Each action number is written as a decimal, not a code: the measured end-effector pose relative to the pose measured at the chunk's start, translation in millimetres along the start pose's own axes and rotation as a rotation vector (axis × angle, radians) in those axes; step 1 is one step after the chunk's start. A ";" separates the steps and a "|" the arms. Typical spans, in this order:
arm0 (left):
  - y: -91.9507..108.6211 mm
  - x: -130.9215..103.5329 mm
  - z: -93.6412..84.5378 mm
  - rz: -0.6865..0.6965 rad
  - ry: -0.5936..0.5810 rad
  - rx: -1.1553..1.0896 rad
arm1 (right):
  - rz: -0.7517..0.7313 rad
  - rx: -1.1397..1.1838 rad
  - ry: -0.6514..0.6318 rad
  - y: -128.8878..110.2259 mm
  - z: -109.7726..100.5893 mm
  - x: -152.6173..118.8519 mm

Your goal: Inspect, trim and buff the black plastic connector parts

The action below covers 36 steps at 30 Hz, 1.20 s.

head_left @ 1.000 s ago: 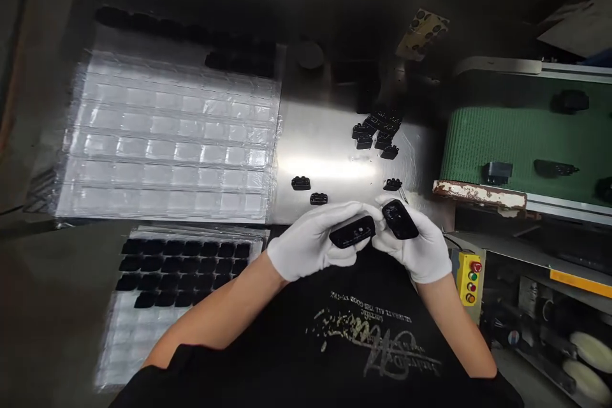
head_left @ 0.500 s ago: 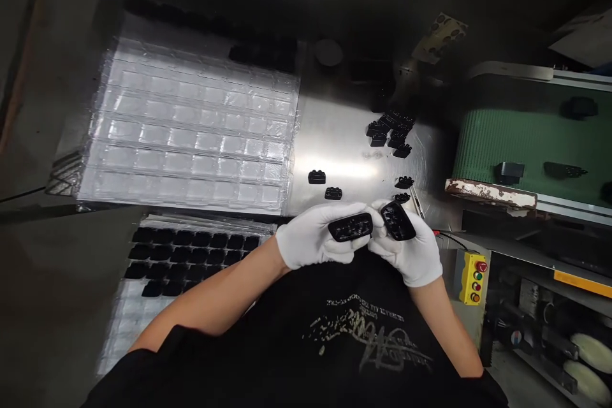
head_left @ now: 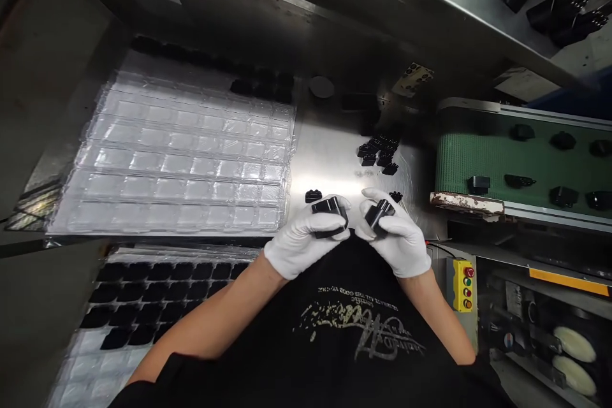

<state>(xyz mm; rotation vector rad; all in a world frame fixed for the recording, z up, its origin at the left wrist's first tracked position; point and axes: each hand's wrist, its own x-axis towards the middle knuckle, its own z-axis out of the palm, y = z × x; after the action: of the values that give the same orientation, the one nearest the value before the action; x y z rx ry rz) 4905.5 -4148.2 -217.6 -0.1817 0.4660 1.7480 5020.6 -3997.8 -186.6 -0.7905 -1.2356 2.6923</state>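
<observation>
"How do the hands stand?"
"Apart from each other. The left hand (head_left: 302,239) is closed around a black block (head_left: 329,206); the right hand (head_left: 404,241) grips a ridged black part (head_left: 377,219), tilted. Both pieces are at the near edge of the steel table (head_left: 335,177)."
"How would they handle?"
"Light and stiff, I'd guess, like hard plastic. Those glossy faces could slide under cloth gloves and may scratch."
"Best hold?"
"Thumb and fingers across the side walls, sparing the ridged end, which looks more delicate."
"What's around?"
"A small black piece (head_left: 313,195) just beyond the left hand, a cluster of black pieces (head_left: 380,152) farther off, clear trays (head_left: 178,161) leftward, and a green conveyor (head_left: 456,162) on the right."
</observation>
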 end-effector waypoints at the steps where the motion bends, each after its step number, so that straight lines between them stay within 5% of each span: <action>1: -1.5 -0.7 0.6 -0.004 0.017 -0.021 | -0.022 -0.006 0.002 0.2 1.9 -0.3; 12: 4.8 -5.7 10.8 -0.090 -0.007 0.247 | -0.048 -0.043 0.189 4.4 9.2 -21.4; 36: 8.1 1.6 15.8 -0.077 -0.104 0.317 | -0.015 -0.036 0.155 -5.7 -1.7 -30.9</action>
<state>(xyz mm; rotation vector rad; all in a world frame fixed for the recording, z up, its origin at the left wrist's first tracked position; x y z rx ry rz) 4899.4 -4141.8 -202.1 0.1154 0.6436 1.5766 5047.4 -4001.3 -170.3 -0.9701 -1.2517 2.5480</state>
